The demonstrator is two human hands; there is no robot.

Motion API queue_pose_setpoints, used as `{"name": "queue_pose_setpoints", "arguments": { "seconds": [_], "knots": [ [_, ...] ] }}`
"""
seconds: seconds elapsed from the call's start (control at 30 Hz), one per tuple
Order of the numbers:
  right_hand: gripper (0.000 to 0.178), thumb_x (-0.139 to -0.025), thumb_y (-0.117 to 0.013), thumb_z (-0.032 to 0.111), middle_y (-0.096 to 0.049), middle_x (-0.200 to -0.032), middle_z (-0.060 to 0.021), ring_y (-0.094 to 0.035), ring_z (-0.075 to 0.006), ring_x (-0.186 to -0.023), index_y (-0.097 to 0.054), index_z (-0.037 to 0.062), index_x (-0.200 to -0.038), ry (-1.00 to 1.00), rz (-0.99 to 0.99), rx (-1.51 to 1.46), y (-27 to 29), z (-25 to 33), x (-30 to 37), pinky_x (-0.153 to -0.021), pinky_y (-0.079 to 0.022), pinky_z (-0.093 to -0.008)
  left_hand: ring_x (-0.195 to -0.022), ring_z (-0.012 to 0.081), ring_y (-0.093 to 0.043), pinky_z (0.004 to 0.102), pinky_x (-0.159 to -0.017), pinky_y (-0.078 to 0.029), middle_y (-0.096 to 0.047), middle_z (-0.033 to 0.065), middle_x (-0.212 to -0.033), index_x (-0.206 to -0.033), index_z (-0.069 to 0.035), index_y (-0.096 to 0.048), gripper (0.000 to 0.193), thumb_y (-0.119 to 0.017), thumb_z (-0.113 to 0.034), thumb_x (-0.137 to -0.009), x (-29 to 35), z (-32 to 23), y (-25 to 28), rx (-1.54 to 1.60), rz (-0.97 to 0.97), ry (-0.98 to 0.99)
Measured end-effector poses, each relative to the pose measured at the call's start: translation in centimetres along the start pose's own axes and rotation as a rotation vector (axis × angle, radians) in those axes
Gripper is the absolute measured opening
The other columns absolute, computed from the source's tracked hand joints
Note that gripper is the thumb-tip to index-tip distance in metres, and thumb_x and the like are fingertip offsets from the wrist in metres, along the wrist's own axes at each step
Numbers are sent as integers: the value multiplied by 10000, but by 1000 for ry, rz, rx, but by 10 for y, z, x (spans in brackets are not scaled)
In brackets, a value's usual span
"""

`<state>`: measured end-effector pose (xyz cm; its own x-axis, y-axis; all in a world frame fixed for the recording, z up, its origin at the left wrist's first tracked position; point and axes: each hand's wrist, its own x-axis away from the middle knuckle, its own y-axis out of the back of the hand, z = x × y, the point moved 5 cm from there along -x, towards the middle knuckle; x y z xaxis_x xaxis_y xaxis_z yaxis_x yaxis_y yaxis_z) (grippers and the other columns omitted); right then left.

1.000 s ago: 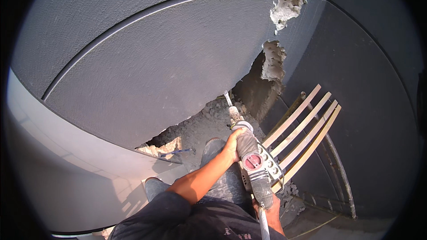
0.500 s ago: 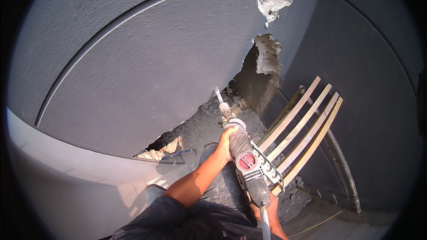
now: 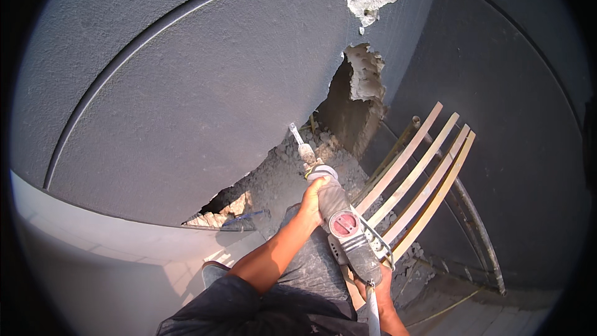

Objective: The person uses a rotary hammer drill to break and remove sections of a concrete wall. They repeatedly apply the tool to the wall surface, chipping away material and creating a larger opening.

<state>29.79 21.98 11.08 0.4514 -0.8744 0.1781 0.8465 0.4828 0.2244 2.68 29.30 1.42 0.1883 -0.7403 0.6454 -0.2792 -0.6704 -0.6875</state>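
Note:
Both my hands hold a dusty demolition hammer [image 3: 360,255] that has a round red cap on its body. My left hand [image 3: 316,204] is wrapped around its barrel behind the front collar. At the rear end, my right hand [image 3: 382,287] grips the handle, partly hidden by the body. A flat chisel [image 3: 295,132] sticks out of the front, its tip at the broken lower edge of a dark grey wall [image 3: 205,99]. Whether the tip touches the wall I cannot tell. A pale cord [image 3: 372,311] runs back from the hammer.
Jagged holes [image 3: 367,78] open up the wall near its corner, with rubble [image 3: 280,174] below. Several wooden slats [image 3: 429,171] lean at the right, beside a long pole [image 3: 479,224]. A white power strip [image 3: 377,241] lies partly behind the hammer.
The view has shifted a little, so the wall and slats sit further left. The hammer's front end has swung slightly left and its rear slightly right. Both hands keep their grip.

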Motion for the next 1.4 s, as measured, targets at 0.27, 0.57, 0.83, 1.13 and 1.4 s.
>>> {"name": "queue_pose_setpoints", "arguments": {
  "seconds": [0.27,0.57,0.83,1.13,1.4],
  "knots": [
    [313,-705,-791,67,-764,-851,-141,-748,-207,-780,-732,-34,-995,26,52,66,-3,23,-4,-743,-574,-340,-817,282,-718,448,-761,-607,-721,138,-915,-1071,-30,-664,433,-756,-389,-847,6,-13,-10,7,17,8],
    [291,-725,-776,60,-772,-872,-131,-751,-202,-799,-728,-33,-996,54,22,136,3,28,-11,-745,-574,-339,-847,290,-711,467,-781,-605,-715,131,-952,-1088,-47,-656,435,-766,-389,-843,7,-11,-16,9,4,0],
    [301,-729,-762,57,-770,-923,-134,-742,-202,-845,-731,-21,-1017,44,18,96,3,11,-9,-780,-569,-343,-854,291,-706,477,-798,-603,-709,124,-962,-1097,-61,-655,428,-766,-389,-845,-2,-4,-5,-26,-3,-8],
    [324,-726,-758,40,-770,-930,-134,-745,-216,-844,-720,-24,-1042,62,61,58,3,27,-16,-787,-570,-351,-839,291,-707,476,-794,-604,-714,130,-953,-1112,-58,-649,444,-774,-385,-839,7,-5,-9,-20,-33,-16],
    [222,-770,-741,71,-762,-849,-137,-726,-191,-758,-719,-29,-967,128,70,122,-20,56,-42,-724,-564,-335,-816,314,-707,474,-775,-607,-712,150,-930,-1089,-35,-644,439,-752,-388,-852,-19,-36,12,36,-21,-27]
  ]
}}
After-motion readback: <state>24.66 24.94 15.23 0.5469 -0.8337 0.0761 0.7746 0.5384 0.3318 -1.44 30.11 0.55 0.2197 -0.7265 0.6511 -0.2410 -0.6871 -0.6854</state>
